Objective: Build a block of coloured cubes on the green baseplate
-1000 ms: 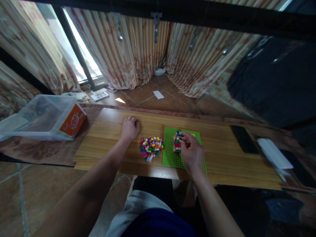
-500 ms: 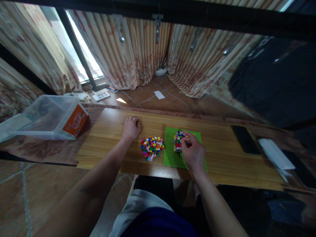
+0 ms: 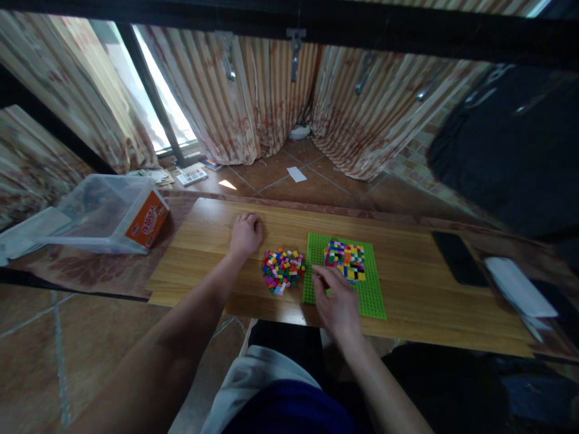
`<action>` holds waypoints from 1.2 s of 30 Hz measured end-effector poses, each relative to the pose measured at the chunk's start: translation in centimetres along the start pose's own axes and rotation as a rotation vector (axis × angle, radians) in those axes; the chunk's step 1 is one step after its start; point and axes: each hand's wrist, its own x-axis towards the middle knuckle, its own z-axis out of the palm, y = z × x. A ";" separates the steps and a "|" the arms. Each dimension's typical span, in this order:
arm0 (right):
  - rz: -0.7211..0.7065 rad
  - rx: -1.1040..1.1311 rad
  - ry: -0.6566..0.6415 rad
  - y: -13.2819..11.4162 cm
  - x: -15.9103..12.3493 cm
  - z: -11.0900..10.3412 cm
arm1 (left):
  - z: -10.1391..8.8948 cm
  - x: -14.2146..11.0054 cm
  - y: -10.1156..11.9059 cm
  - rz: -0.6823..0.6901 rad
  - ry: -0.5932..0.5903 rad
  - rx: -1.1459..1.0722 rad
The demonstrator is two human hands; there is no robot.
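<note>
A square block built of many-coloured toy bricks (image 3: pixel 348 256) stands on a green studded baseplate (image 3: pixel 373 298). My right hand (image 3: pixel 337 298) is over the baseplate's left part, just in front of the block. Its thumb and forefinger point left and look slightly apart, with no brick visible between them. To the left of the baseplate lies a heap of small loose bricks (image 3: pixel 283 271) in mixed colours. Resting on the wooden table behind and left of this heap, my left hand (image 3: pixel 246 233) is curled into a loose fist, and no brick shows in it.
A clear plastic bin (image 3: pixel 106 211) with an orange label stands left of the wooden table (image 3: pixel 199 241). At the right end lie a dark phone-like slab (image 3: pixel 459 258) and a white flat object (image 3: pixel 520 286). Patterned curtains (image 3: pixel 280 102) hang beyond the table.
My right hand has drawn back from the brick block toward the left and nearer to me, uncovering the block's top. My left hand stays in place on the table. The view has shifted slightly.
</note>
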 end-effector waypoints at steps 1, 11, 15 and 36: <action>-0.022 -0.007 -0.059 -0.2 -0.3 0.8 | 0.0 0.0 0.0 0.003 0.000 0.001; 0.097 -0.279 -0.166 1.2 1.2 4.9 | 0.1 0.0 -0.1 -0.007 -0.007 0.003; 0.073 -0.298 -0.189 1.4 1.8 5.1 | 0.1 -0.1 0.0 -0.009 -0.005 0.001; 0.133 -0.128 -0.123 1.4 1.9 5.1 | 0.2 -0.1 -0.3 0.012 0.023 0.031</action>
